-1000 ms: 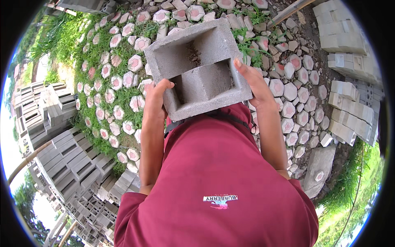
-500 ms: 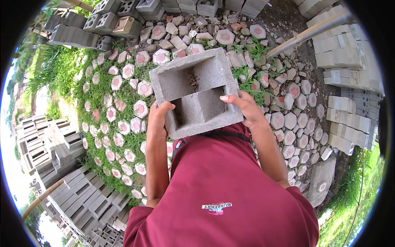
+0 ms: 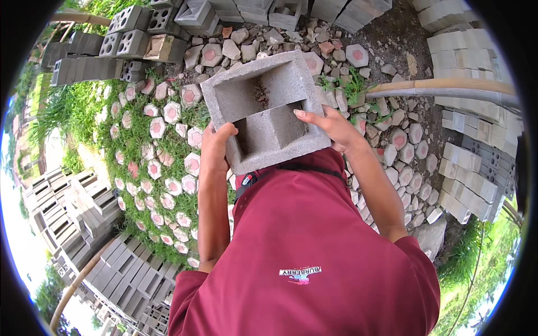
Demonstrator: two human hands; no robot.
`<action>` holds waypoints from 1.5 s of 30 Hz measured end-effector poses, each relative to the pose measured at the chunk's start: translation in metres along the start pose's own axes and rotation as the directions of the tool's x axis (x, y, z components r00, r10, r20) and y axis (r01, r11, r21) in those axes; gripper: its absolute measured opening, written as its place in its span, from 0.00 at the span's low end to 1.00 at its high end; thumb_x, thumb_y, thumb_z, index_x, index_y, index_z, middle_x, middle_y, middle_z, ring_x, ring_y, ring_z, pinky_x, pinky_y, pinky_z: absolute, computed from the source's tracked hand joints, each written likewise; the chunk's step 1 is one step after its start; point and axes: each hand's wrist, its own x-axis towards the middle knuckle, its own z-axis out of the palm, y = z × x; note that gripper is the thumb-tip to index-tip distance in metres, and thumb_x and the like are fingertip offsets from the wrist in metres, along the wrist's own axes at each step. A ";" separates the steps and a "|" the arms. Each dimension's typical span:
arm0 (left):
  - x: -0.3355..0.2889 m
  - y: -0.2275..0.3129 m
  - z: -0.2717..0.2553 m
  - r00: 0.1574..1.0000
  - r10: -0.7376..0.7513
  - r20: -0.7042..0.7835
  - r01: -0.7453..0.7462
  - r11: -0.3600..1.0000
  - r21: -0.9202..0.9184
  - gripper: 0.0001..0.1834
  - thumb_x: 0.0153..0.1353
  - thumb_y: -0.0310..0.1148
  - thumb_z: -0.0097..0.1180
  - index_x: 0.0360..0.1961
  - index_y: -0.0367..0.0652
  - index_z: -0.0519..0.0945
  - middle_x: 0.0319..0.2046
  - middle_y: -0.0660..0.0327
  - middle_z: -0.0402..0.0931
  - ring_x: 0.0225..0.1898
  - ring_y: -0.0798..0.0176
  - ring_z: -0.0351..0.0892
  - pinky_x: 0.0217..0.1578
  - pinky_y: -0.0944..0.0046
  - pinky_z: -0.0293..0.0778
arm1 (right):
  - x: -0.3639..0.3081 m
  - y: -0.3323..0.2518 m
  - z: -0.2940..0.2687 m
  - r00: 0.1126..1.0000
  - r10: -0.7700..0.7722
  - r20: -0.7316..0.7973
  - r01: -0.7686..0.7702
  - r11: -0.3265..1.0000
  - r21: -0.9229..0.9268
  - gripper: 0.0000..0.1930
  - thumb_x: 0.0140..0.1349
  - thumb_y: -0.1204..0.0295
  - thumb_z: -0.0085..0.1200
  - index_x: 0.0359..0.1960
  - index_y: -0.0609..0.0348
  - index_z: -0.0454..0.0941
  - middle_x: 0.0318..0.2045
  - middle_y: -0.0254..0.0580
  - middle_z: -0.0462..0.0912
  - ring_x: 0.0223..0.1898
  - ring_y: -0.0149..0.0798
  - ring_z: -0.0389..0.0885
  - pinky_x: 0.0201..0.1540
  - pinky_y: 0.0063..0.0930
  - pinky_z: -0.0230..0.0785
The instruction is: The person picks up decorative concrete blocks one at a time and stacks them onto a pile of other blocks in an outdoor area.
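Observation:
A grey concrete block (image 3: 245, 71) is held up in front of my waist, its hollow side facing up. Inside, low walls split it into compartments, and some brown crumbs lie in the largest one. My left hand (image 3: 216, 147) grips the block's near left side, thumb hooked over the rim. On the right side, my right hand (image 3: 335, 127) clasps the wall with the thumb laid over the edge into the hollow. The other fingers of both hands are mostly hidden beneath or behind the block.
Hexagonal pavers (image 3: 157, 127) sit in grass on the left, with broken rubble (image 3: 274, 37) ahead. Stacked blocks stand at far left (image 3: 87, 69), left (image 3: 73, 201) and right (image 3: 468, 173). A bamboo pole (image 3: 443, 87) juts in from the right.
The block and both hands have shifted slightly toward the far side, still gripped the same way. The surroundings have swung round a little as my view turned.

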 end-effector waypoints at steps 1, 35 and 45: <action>0.014 0.008 0.006 1.000 0.025 0.018 -0.025 1.000 0.008 0.16 0.46 0.27 0.53 0.39 0.35 0.74 0.29 0.62 0.73 0.29 0.67 0.71 0.33 0.67 0.68 | 0.006 -0.009 -0.005 0.999 -0.033 -0.010 0.033 0.999 -0.021 0.36 0.56 0.58 0.64 0.58 0.72 0.64 0.51 0.50 0.75 0.52 0.40 0.75 0.55 0.33 0.69; 0.458 0.163 0.149 0.930 -0.076 0.361 0.013 0.985 0.173 0.39 0.43 0.18 0.54 0.61 0.28 0.63 0.49 0.53 0.74 0.48 0.61 0.75 0.52 0.65 0.68 | 0.350 -0.199 -0.159 0.970 0.093 -0.225 -0.147 0.960 -0.237 0.12 0.54 0.75 0.53 0.39 0.68 0.78 0.32 0.38 0.81 0.33 0.31 0.78 0.36 0.28 0.71; 0.591 0.088 0.197 0.979 -0.028 0.204 0.000 0.991 0.136 0.34 0.45 0.24 0.56 0.57 0.27 0.67 0.42 0.56 0.76 0.41 0.65 0.74 0.45 0.67 0.69 | 0.484 -0.176 -0.263 0.973 0.107 -0.206 -0.172 0.930 -0.326 0.11 0.55 0.72 0.53 0.37 0.66 0.77 0.30 0.37 0.79 0.34 0.30 0.75 0.39 0.28 0.68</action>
